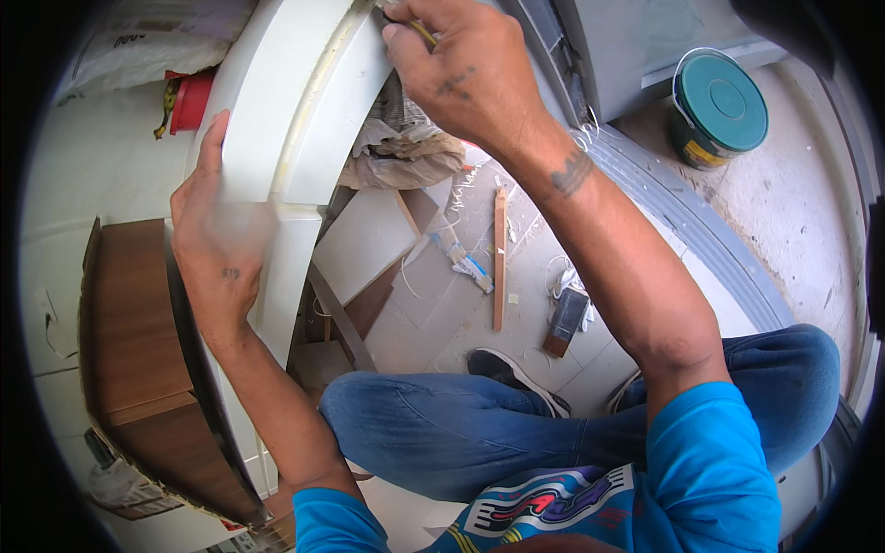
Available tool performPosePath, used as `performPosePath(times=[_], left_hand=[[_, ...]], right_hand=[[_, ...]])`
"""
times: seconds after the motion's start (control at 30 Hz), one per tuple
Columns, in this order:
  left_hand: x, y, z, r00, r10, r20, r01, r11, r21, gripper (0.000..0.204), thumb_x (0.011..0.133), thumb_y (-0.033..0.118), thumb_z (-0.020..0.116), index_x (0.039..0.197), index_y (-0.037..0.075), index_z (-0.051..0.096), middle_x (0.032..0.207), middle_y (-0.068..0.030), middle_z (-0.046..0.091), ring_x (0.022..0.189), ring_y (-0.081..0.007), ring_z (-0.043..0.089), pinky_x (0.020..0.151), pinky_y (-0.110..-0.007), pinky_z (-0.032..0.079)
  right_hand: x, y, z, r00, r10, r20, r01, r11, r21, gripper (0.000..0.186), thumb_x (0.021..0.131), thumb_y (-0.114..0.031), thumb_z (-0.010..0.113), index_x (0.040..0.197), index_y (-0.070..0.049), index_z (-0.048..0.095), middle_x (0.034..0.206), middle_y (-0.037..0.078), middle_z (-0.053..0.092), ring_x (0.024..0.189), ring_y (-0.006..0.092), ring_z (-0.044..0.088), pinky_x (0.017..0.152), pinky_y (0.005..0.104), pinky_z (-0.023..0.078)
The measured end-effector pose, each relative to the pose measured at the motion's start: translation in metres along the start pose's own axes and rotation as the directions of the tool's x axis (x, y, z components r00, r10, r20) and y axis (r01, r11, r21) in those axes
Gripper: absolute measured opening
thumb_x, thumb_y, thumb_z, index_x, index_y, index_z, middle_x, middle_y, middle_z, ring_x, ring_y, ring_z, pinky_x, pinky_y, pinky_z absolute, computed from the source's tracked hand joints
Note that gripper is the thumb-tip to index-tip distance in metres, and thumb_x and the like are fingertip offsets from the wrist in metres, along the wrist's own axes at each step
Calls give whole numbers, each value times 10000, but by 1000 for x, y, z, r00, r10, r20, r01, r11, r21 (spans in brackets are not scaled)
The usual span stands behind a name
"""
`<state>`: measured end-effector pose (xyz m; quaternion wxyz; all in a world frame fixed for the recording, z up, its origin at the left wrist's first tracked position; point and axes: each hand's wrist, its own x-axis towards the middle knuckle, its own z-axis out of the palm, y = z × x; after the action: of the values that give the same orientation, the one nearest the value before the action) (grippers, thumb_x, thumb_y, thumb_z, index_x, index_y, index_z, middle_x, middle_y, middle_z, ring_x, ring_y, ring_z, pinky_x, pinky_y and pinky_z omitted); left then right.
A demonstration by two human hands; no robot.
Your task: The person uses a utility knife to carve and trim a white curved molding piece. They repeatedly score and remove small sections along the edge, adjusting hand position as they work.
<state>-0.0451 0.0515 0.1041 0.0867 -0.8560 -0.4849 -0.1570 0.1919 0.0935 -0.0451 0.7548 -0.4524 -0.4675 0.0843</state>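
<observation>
A long white board (253, 111) with a yellowish strip (318, 83) running along its groove stretches up the left of centre. My left hand (221, 244) lies against the board, one finger stretched along its outer edge; a blurred patch hides part of this hand. At the top, my right hand (470, 69) is closed in a pinch around a thin tool with a yellow part (424, 33). The tool's tip meets the far end of the strip, and its exact kind is hidden by my fingers.
A green lidded bucket (724, 101) stands right, beyond a grey sliding-door track (682, 212). On the floor lie a wood strip (500, 263), a dark block (566, 321), board pieces (364, 244) and crumpled paper (406, 152). Left are brown panels (138, 323) and a red container (192, 100).
</observation>
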Motion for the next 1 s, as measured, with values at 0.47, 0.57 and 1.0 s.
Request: performPosePath(times=[0.47, 0.57, 1.0], left_hand=[[-1, -1, 0, 1000, 6, -7, -6, 1000, -1, 891, 786, 16, 680, 1655, 139, 531, 1538, -91, 658, 1354, -272, 531, 1222, -430, 400], [-1, -4, -1, 1000, 18, -1, -18, 1000, 21, 893, 784, 20, 687, 1655, 141, 532, 1548, -88, 655, 1350, -272, 534, 1222, -428, 399], [-1, -3, -1, 1000, 16, 6, -16, 1000, 8, 889, 788, 15, 677, 1655, 149, 534, 1572, -87, 639, 1342, -265, 534, 1207, -415, 419]], right_hand=[[-1, -1, 3, 999, 15, -36, -16, 999, -31, 185, 909, -119, 699, 987, 27, 782, 811, 253, 748, 767, 451, 734, 774, 530, 604], [-3, 0, 6, 997, -3, -79, -2, 998, -61, 178, 905, -118, 704, 986, 17, 785, 809, 248, 749, 769, 448, 736, 769, 526, 605], [-16, -9, 1, 996, 22, 91, -27, 998, 49, 184, 895, -132, 676, 959, 4, 783, 806, 255, 735, 773, 460, 731, 781, 514, 609]])
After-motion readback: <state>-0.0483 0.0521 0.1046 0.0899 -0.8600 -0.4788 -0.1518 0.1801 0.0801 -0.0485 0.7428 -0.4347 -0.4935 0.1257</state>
